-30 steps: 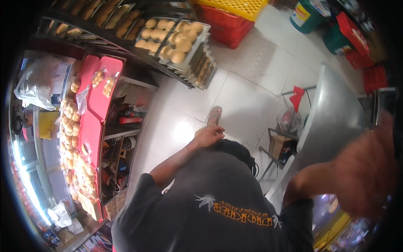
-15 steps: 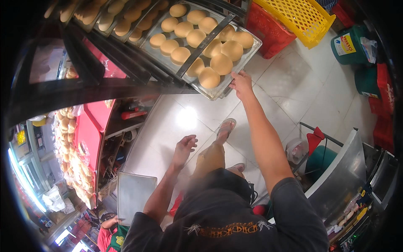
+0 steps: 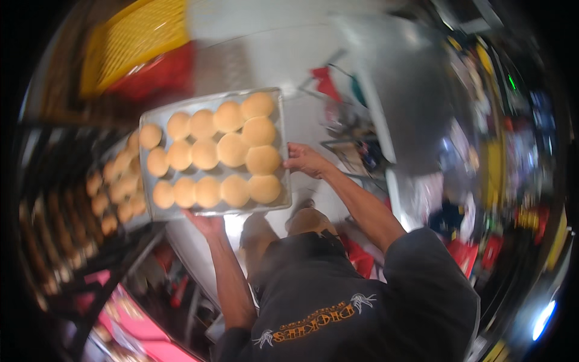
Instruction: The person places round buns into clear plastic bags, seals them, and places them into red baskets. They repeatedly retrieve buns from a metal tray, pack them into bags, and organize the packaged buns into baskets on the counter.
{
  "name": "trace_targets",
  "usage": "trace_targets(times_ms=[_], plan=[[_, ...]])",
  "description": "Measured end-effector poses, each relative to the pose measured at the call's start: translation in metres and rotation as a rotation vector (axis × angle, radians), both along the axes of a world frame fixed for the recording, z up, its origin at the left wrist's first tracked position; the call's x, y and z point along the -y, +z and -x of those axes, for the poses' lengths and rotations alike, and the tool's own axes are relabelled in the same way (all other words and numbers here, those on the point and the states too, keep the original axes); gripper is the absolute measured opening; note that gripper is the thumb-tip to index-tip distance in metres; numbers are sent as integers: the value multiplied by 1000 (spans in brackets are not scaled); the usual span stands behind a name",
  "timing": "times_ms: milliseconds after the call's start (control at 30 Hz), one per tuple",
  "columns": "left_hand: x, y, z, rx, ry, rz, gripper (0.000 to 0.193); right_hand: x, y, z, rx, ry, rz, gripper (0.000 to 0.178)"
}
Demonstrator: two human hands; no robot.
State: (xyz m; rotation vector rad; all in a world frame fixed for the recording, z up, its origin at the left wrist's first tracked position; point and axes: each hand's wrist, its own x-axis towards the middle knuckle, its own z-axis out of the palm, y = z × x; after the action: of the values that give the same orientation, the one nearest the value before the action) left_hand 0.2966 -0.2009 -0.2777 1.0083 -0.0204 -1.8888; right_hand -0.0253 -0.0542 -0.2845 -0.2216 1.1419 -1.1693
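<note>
A metal baking tray (image 3: 211, 96) carrying rows of round golden buns (image 3: 233, 149) is held level in front of me. My right hand (image 3: 306, 160) grips its right edge, thumb at the rim. At the near edge, my left hand (image 3: 207, 224) supports the tray from below; its fingers are mostly hidden under the metal. The buns sit close together, some touching one another.
A dark rack with more trays of buns (image 3: 123, 181) stands at the left. Beyond the tray are a yellow crate (image 3: 142, 39) and a red crate (image 3: 163, 71). A metal table (image 3: 416, 90) is at the right, a pink surface (image 3: 129, 314) at lower left.
The bun tray has come out of the rack and is now in front of me. My left hand, empty before, has moved under its near edge. My view has turned right.
</note>
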Motion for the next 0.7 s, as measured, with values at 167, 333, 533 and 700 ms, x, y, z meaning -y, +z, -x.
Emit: trace_targets(times_ms=[167, 333, 533, 700], plan=[[-26, 62, 42, 84, -256, 33, 74, -128, 45, -34, 17, -294, 55, 53], [-4, 189, 63, 217, -597, 272, 69, -174, 144, -118, -35, -501, 111, 42], [39, 271, 78, 270, -932, 540, 59, -242, 197, -199, -45, -1094, 386, 52], [-30, 319, 153, -112, -1390, 647, 53, -368, 312, -184, -381, -1187, 278, 60]])
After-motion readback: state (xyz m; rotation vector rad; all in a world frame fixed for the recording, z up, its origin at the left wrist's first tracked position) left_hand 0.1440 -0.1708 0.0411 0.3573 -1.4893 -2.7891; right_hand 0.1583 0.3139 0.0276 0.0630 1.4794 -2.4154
